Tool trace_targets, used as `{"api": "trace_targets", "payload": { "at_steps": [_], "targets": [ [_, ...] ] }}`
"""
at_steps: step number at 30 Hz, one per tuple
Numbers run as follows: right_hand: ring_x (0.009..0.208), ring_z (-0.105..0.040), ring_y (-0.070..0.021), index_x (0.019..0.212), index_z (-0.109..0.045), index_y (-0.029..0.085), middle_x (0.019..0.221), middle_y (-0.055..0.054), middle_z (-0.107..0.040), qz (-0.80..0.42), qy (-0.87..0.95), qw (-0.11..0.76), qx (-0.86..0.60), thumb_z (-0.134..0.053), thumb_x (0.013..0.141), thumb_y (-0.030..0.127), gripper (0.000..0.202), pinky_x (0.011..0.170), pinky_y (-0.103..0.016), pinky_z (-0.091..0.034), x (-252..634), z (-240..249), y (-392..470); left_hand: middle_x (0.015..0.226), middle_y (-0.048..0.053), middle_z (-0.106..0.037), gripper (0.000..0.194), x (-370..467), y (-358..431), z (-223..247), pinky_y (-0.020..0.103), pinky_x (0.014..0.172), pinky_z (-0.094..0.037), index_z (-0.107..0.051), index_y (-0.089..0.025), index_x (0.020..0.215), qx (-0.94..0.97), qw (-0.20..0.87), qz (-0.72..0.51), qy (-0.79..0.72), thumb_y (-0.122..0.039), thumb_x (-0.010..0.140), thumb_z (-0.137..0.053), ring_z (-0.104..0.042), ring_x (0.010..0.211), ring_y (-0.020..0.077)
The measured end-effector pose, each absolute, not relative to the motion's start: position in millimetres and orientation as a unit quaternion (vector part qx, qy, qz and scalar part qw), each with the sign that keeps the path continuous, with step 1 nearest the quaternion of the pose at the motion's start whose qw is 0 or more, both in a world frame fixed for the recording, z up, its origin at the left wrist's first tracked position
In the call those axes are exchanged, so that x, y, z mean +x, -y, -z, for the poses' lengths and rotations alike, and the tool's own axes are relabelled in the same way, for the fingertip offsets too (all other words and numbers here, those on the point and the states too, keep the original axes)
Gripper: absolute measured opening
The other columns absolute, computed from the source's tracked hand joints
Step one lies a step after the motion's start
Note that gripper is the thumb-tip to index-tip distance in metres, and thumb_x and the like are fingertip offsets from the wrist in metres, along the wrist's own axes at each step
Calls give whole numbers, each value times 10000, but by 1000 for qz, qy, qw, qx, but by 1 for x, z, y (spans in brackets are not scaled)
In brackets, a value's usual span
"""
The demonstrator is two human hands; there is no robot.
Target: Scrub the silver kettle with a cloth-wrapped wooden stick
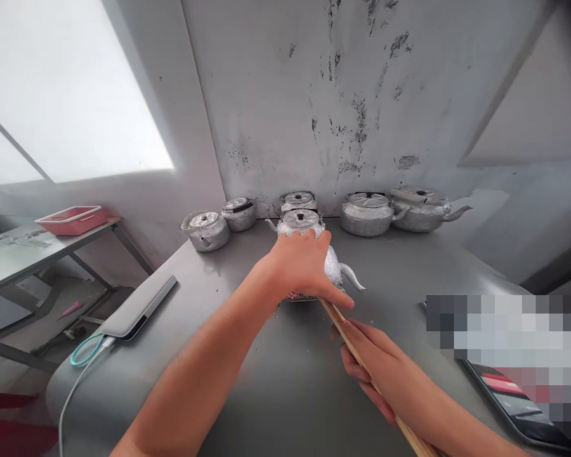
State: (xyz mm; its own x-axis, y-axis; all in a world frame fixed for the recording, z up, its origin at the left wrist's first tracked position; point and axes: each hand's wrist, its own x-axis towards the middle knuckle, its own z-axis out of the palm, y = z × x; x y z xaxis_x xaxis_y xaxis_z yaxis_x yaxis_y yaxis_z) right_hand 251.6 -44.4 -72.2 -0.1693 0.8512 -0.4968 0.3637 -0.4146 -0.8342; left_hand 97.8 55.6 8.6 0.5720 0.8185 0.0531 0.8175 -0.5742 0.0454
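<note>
One grey table (276,381) | silver kettle (333,265): beneath left hand (302,261), beyond right hand (377,363) | wooden stick (335,315): far end near kettle | right hand: closed round stick | left hand: part-spread, hold on kettle cannot be told

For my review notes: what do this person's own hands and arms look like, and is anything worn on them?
The left hand and right hand are bare, with no gloves, rings or bracelets visible. Both forearms show no sleeves, watch or markings. Some fingers are partly hidden.
</note>
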Motion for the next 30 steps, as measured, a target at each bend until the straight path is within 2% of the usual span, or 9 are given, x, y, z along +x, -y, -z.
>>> {"api": "trace_targets", "payload": {
  "at_steps": [3, 11, 13, 22, 27, 30],
  "targets": [
    [355, -273, -57, 978, -462, 218, 607, 103, -359, -580, 500, 190, -615, -246, 991, 590, 430, 400, -226, -304, 251, 72, 44, 1233, 123, -610, 978, 96, -55, -9, 426, 881, -474, -497, -202, 1263, 886, 12, -33, -462, -866, 553, -599, -586, 1079, 339],
    [360, -270, -62, 911, -464, 230, 596, 98, -345, -567, 509, 202, -615, -299, 962, 598, 407, 385, -221, -294, 248, 72, 45, 1233, 123, -601, 977, 95, -52, -8, 443, 902, -466, -498, -193, 1262, 888, 11, -39, -458, -861, 557, -604, -575, 1093, 340],
    [368, -267, -67, 920, -472, 234, 600, 96, -345, -564, 508, 219, -613, -315, 954, 596, 396, 382, -221, -294, 248, 73, 46, 1252, 126, -593, 979, 95, -52, -7, 452, 918, -460, -493, -198, 1273, 888, 7, -39, -457, -857, 558, -608, -567, 1112, 347],
    [363, -276, -66, 1016, -476, 224, 617, 98, -368, -577, 499, 197, -615, -278, 977, 560, 392, 370, -220, -301, 247, 77, 46, 1234, 124, -598, 966, 96, -52, -9, 462, 925, -458, -499, -193, 1258, 888, 7, -33, -459, -846, 557, -621, -568, 1112, 355],
    [369, -271, -56, 1011, -477, 220, 618, 104, -353, -581, 508, 215, -599, -266, 984, 578, 416, 382, -210, -308, 247, 78, 45, 1267, 123, -590, 1006, 95, -52, -9, 457, 941, -452, -475, -202, 1316, 888, 12, -30, -459, -846, 556, -620, -565, 1133, 358],
    [350, -270, -59, 977, -481, 217, 595, 107, -343, -582, 508, 194, -604, -254, 984, 590, 437, 364, -211, -298, 247, 79, 44, 1275, 123, -587, 1039, 94, -52, -9, 453, 932, -458, -453, -196, 1352, 889, 15, -34, -457, -846, 558, -619, -565, 1126, 350]
  ]
}}
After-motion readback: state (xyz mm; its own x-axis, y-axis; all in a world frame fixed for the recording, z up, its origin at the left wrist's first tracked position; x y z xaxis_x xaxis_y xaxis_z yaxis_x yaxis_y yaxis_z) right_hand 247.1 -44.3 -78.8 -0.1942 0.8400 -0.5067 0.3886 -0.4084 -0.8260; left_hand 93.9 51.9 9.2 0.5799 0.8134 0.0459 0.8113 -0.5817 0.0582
